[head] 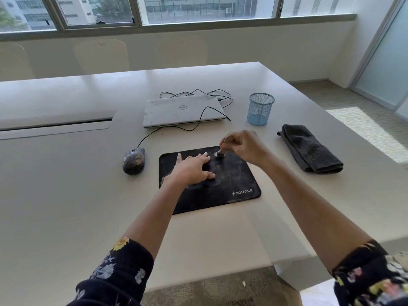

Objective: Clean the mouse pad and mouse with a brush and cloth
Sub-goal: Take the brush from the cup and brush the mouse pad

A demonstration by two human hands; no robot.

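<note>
My left hand lies flat on the black mouse pad, with the fingers straight and spread, and it presses on the left half of the pad. My right hand is over the far edge of the pad, and its fingers are curled around a small brush. This hand is a little blurred, so I cannot tell the exact grip. The head of the brush touches the pad near its far edge, just beside my left fingertips. The pad has pale dusty marks on its surface.

The dusty wired mouse sits on the white table just left of the pad, apart from it. The dark grey folded cloth lies to the right of the pad, well apart. Beyond the pad there is a closed silver laptop, and to the right of that stands a blue mesh pen cup.
</note>
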